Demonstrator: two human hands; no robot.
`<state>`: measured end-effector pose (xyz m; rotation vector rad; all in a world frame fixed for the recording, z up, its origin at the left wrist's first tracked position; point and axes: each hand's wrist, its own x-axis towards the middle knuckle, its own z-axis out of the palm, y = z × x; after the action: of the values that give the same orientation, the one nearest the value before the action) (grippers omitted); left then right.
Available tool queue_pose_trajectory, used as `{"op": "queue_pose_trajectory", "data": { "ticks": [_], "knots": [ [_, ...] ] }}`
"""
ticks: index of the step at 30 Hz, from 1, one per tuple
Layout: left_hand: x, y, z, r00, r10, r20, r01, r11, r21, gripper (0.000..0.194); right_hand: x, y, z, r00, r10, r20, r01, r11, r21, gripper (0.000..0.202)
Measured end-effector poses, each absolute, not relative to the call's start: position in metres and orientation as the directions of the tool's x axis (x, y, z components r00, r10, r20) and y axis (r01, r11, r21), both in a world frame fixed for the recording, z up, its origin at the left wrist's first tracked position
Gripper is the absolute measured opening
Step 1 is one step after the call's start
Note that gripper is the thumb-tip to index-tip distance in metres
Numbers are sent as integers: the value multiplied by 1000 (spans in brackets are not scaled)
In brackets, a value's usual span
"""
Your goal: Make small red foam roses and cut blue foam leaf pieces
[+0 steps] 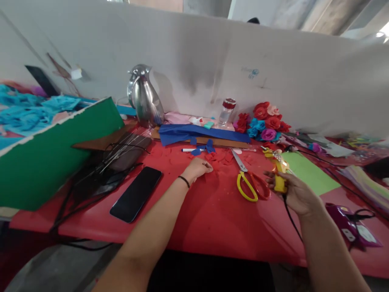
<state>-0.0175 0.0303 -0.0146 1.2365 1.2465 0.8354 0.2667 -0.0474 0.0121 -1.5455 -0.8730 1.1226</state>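
Right hand (299, 192) wrapped round yellow glue gun (278, 168), mid-right; probably light, stiff, handle's (280, 185) best. Left hand (197, 169) half-curled, can't tell its hold.

Phone (136, 194) L of scissors (243, 171) | glue gun (280, 183) R of them | jug (148, 100) bhd phone

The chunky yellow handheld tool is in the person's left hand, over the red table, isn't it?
Not the left hand: the head view shows the chunky yellow handheld tool in the person's right hand. It is over the red table, as you said.
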Motion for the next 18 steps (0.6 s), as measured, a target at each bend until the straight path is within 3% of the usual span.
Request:
{"op": "queue_pose_trajectory", "data": {
  "ticks": [6, 12, 18],
  "knots": [
    [-17, 34, -23, 186, 967, -176, 161, 147, 976, 16, 207, -67, 20, 144, 972, -188, 9, -191, -982, 35],
    [-19, 39, -27, 199, 972, -127, 183, 90, 979, 24, 186, -71, 10, 9, 985, -171, 261, -167, -951, 38],
    [-20, 43, -29, 229, 964, -136, 233, 82, 969, 30, 192, -67, 4, -8, 992, -124, 437, -109, -893, 35]
  ]
}}
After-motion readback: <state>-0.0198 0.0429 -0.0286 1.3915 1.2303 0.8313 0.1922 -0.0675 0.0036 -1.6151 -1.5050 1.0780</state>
